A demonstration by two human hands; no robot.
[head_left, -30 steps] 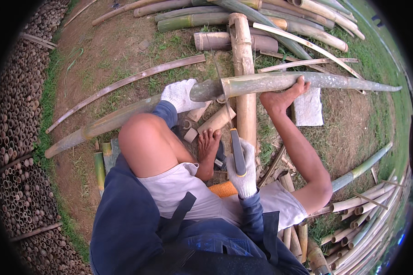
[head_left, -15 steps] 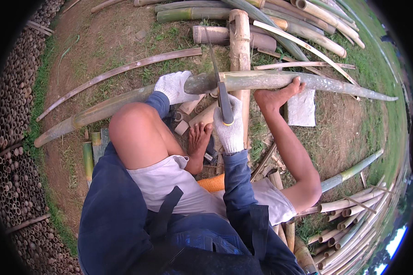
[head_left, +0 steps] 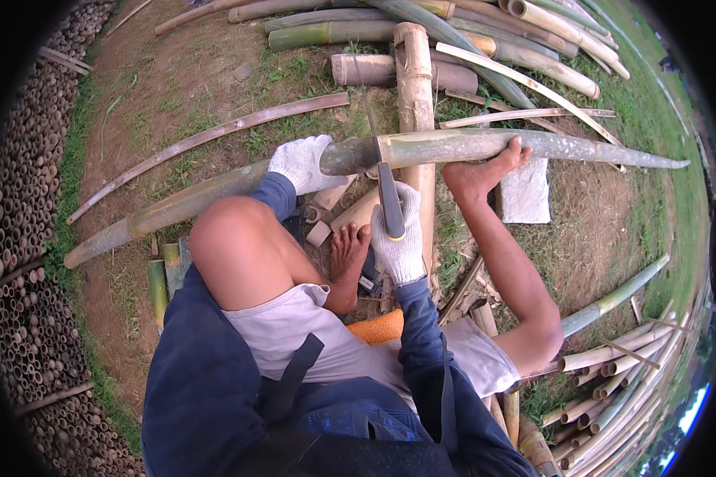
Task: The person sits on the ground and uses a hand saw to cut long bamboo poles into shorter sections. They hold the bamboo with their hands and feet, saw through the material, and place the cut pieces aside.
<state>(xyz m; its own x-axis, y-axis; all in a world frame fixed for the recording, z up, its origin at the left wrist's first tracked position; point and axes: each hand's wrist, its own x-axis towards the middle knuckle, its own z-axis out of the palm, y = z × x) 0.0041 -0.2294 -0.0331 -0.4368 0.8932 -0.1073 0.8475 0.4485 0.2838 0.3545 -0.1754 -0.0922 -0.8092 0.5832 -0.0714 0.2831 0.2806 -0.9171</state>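
Going by the right hand in its white knit glove, 12 o'clock was a no-go: a long grey-green bamboo pole ran across from 9 to past 2, with a thin dark metal saw blade poking out beyond it. The bare left foot blocked 9. Decent gap at 3 though, between the thick tan bamboo log and the bare right shin.

Lit evenly by soft outdoor daylight, with weak shadows. Brightest on the pale block; glaring white-blue in the sky patch at the lower right. Crisp near the centre, softer outward, faint along the saw blade. Bowed toward the black circular border, curving the stacked bamboo poles.
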